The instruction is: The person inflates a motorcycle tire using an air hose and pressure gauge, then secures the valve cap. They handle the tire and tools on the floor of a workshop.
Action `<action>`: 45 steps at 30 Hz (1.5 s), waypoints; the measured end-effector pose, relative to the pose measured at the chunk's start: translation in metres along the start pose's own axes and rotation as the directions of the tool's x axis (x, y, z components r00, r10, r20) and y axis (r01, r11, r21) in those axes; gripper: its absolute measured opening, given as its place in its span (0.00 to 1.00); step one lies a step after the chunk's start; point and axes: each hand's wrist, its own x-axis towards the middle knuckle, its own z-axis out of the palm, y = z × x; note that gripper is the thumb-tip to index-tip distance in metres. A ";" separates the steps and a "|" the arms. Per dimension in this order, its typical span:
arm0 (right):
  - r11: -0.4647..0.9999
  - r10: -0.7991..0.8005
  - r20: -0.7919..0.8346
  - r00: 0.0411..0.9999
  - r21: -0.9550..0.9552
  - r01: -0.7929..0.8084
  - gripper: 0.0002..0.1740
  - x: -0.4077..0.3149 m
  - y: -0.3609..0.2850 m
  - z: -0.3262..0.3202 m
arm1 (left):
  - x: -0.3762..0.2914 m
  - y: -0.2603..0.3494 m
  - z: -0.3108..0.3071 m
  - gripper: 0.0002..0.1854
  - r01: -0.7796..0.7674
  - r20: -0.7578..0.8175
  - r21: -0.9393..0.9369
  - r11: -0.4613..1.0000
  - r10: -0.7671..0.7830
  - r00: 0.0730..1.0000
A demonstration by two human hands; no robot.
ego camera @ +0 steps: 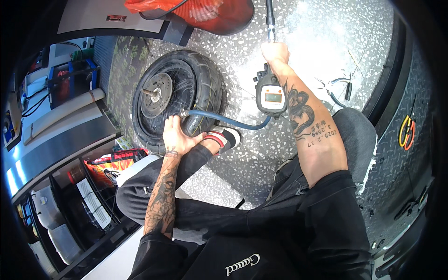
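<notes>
A small wheel with a black rubber tire [210,84] leans at the left on the speckled floor, its metal brake disc [156,95] and axle facing up and left. My left hand [176,136] is at the near side of the tire, fingers by the metal end of a blue air hose [231,122]; whether they grip it is unclear. The hose curves right to a digital tire inflator gauge [272,97]. My right hand [275,53] is closed around the inflator's upper end, just below a metal fitting [271,31] on a black hose.
Pliers [327,85] and a black-handled tool [348,91] lie on the floor at right. Beyond them is a dark tread-plate surface [392,168] with yellow-orange handled pliers [406,133]. A red bag-lined bin [224,15] stands ahead. Shelves with plastic boxes [49,206] are at left.
</notes>
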 end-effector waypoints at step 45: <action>0.990 -0.097 -0.201 0.975 -0.123 0.073 0.20 0.006 0.014 0.009 | 0.041 0.043 0.035 0.06 0.203 -0.132 -0.261 0.944 -0.243 0.961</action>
